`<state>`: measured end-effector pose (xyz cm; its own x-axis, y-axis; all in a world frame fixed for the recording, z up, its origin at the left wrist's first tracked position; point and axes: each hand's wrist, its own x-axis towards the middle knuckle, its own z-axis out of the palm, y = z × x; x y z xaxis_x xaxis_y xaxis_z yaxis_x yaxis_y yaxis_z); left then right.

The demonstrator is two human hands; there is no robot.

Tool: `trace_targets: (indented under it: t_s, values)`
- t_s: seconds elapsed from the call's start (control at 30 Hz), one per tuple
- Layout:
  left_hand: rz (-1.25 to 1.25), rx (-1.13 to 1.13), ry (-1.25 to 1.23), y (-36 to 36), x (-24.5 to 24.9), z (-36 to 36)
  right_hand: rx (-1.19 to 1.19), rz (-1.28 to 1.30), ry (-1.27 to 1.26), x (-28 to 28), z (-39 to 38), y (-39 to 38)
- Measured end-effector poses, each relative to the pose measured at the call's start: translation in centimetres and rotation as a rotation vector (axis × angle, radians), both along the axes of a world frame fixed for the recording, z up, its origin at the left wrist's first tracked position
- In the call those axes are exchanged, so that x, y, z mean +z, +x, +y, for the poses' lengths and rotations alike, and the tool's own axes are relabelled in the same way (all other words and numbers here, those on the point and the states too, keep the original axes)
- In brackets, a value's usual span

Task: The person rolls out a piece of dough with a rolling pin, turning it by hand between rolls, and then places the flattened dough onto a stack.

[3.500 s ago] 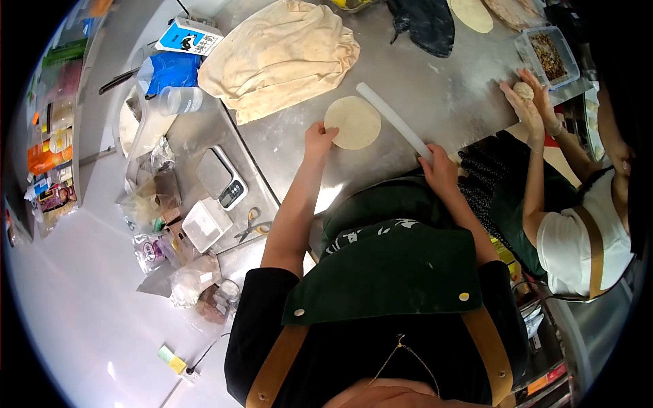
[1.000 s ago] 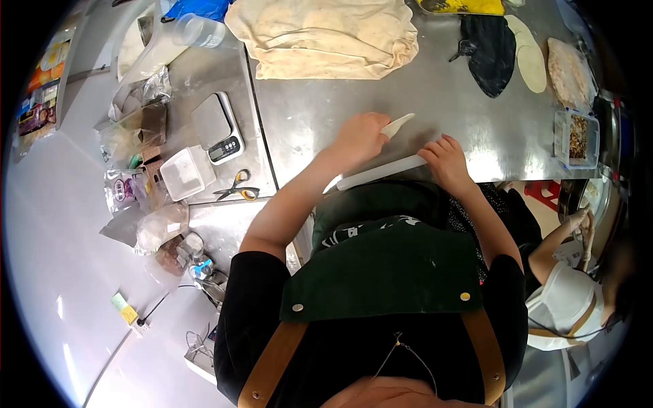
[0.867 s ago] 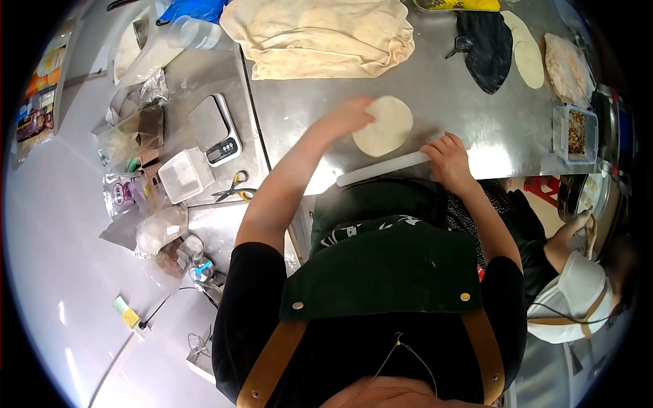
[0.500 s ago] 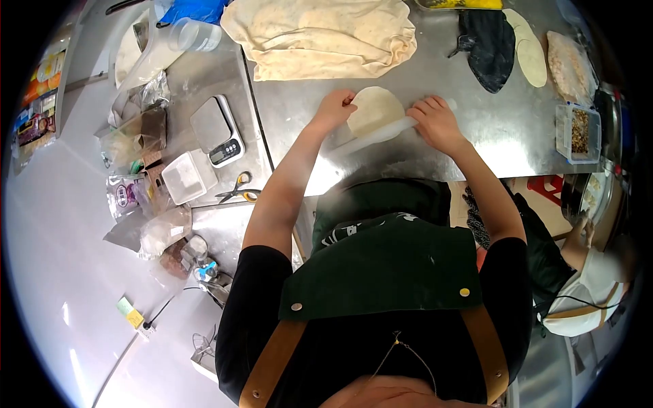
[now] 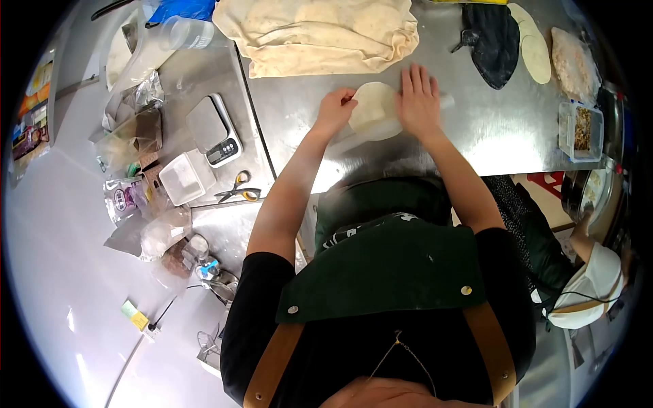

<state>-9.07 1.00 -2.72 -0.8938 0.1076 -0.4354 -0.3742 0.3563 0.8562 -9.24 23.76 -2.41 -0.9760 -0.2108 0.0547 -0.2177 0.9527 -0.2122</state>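
Pinching the pale round dough disc [image 5: 373, 114] at its rim, left hand [image 5: 335, 112] curls shut; disc lies flat on the steel table [image 5: 476, 139]. Flat, fingers spread, right hand [image 5: 418, 102] covers the white rolling pin [image 5: 445, 100], seemingly mid-disc. Risk: uneven palm pressure could tear or crease the dough.

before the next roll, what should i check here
1. Dough disc lies flat on the steel table: ok.
2. Right hand is flat and open over the rolling pin, which is mostly hidden: ok.
3. Left hand is at the disc's edge: ok. Whether it is pinching or only touching: cannot tell.
4. Beige cloth lies apart from the disc: ok.
5. Flour under the disc: cannot tell.
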Motion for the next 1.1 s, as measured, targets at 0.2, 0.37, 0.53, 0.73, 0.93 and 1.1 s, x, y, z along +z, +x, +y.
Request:
trace_targets:
  t_s: [0.2,0.37,0.53,0.73,0.93,1.1]
  values:
    - [-0.016,0.035,-0.062,0.2,0.3,0.2,0.035,0.077,-0.084,-0.5,-1.3,-2.3]
    - [-0.024,-0.077,-0.231,0.2,0.7,0.8,0.121,0.008,-0.06,-0.1,2.4,3.4]
    - [0.049,-0.056,-0.21,1.3,0.5,1.5,0.283,-0.044,-0.132,0.6,6.2,8.4]
    - [0.432,0.015,-0.415,3.6,2.4,4.1,0.172,-0.016,-0.163,1.9,6.2,9.7]
    - [0.575,-0.152,-0.195,4.4,12.1,7.6,-0.257,0.039,-0.798,4.4,4.3,8.0]
    - [0.139,-0.045,0.207,2.8,14.1,6.6,-0.224,-0.857,-2.207,2.3,4.3,6.0]
